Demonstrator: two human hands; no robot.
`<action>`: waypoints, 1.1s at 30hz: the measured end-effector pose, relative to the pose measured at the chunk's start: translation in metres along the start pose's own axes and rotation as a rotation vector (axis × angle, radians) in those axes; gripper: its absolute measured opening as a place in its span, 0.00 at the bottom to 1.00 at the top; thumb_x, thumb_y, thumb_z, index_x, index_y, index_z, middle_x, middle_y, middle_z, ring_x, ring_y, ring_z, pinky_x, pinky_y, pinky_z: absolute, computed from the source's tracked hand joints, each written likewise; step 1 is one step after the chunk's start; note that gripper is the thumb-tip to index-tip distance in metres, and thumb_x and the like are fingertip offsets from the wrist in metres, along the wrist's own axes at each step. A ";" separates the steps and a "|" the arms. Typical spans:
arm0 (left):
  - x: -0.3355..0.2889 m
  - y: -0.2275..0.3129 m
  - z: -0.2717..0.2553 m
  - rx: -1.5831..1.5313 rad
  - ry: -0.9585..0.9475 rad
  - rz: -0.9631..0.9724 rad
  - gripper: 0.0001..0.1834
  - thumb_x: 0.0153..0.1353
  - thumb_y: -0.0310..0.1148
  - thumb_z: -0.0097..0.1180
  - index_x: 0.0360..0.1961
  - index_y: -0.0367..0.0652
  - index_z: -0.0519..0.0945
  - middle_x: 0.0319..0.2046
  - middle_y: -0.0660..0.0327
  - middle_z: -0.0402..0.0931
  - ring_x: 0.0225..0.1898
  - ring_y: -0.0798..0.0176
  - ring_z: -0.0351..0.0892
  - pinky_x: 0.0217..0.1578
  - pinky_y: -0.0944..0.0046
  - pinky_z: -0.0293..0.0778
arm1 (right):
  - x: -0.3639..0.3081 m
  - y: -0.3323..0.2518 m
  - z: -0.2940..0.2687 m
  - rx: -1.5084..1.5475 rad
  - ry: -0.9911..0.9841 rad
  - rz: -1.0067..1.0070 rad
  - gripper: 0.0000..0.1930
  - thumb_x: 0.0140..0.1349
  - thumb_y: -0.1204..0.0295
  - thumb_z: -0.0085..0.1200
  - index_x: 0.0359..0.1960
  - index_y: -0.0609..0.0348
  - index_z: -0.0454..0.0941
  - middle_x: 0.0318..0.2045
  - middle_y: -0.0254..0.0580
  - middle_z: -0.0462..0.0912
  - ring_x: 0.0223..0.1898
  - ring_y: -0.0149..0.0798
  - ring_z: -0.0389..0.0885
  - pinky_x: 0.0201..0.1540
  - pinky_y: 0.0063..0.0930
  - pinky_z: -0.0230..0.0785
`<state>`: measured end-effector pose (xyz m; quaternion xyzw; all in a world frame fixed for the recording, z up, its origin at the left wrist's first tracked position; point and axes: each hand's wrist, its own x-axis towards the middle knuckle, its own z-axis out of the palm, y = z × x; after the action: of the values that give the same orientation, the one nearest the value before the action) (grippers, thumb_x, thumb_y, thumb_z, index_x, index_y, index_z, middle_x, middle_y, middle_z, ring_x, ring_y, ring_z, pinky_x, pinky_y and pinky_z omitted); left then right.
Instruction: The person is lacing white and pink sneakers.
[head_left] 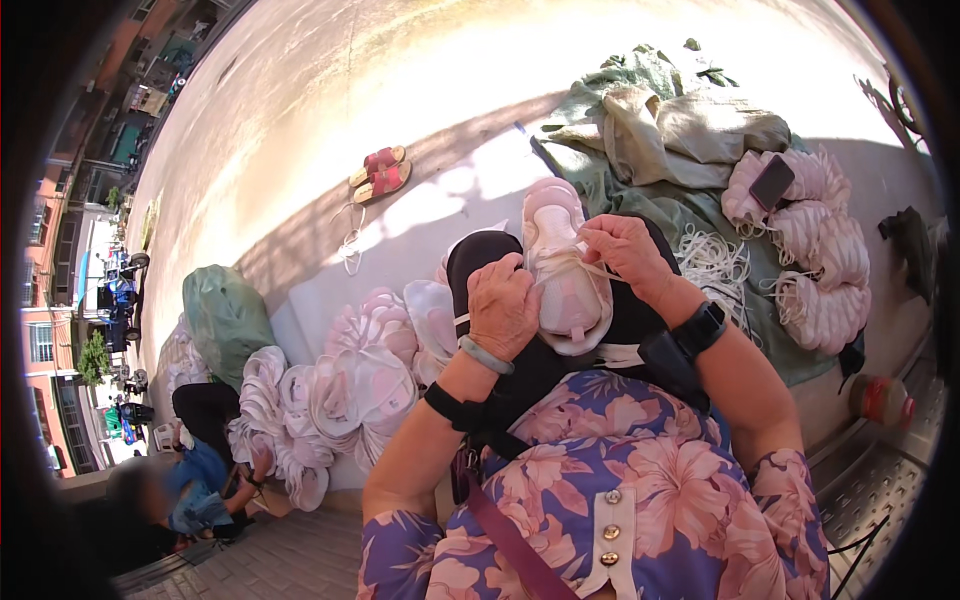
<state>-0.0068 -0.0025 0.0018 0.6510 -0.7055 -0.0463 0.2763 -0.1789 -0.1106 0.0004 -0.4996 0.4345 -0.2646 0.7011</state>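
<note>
A pale pink and white sneaker [563, 285] rests on my lap between my knees, its toe toward me. My right hand [630, 258] is closed in a pinch on a white shoelace [575, 262] above the sneaker's laced front. To the sneaker's left, my left hand [503, 308] is curled shut, and a bit of white lace shows at its outer edge. The lace inside its fingers is mostly hidden. A heap of loose white shoelaces [714, 262] lies beyond my right forearm on green cloth.
Piles of pink-white shoes [365, 390] spread to my left, near a green sack [226, 322] and another seated person [205, 490]. More shoes [825, 265] stand at right, with a phone [772, 183] on top. Red sandals [382, 174] lie ahead; a plastic bottle [882, 402] is at right.
</note>
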 end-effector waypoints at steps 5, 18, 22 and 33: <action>0.001 0.004 -0.003 0.011 -0.028 0.006 0.06 0.45 0.29 0.57 0.24 0.40 0.74 0.39 0.55 0.73 0.38 0.53 0.72 0.40 0.57 0.63 | 0.003 -0.002 -0.013 -0.062 -0.080 0.060 0.11 0.61 0.66 0.50 0.26 0.60 0.76 0.16 0.31 0.75 0.18 0.20 0.68 0.24 0.13 0.59; -0.001 0.015 -0.017 0.029 -0.076 0.120 0.04 0.45 0.27 0.55 0.22 0.40 0.72 0.30 0.58 0.70 0.34 0.55 0.70 0.36 0.59 0.62 | 0.001 0.004 -0.008 0.066 -0.049 0.086 0.20 0.60 0.55 0.49 0.27 0.63 0.77 0.24 0.32 0.76 0.26 0.23 0.69 0.31 0.18 0.61; -0.013 0.010 -0.031 -0.080 -0.164 0.113 0.04 0.47 0.26 0.54 0.22 0.41 0.71 0.23 0.58 0.67 0.28 0.52 0.69 0.31 0.58 0.63 | 0.001 0.002 -0.008 -0.051 -0.020 0.087 0.21 0.56 0.54 0.55 0.23 0.63 0.77 0.21 0.30 0.74 0.24 0.23 0.67 0.28 0.19 0.60; -0.082 -0.003 -0.096 -0.156 -0.359 0.041 0.04 0.48 0.24 0.52 0.22 0.41 0.70 0.21 0.54 0.67 0.25 0.47 0.70 0.24 0.54 0.65 | -0.007 0.015 0.000 -0.051 0.031 -0.024 0.13 0.56 0.64 0.53 0.28 0.64 0.78 0.22 0.30 0.76 0.26 0.24 0.69 0.30 0.20 0.63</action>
<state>0.0388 0.1031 0.0544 0.5942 -0.7509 -0.2107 0.1966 -0.1829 -0.0998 -0.0112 -0.5184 0.4460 -0.2692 0.6782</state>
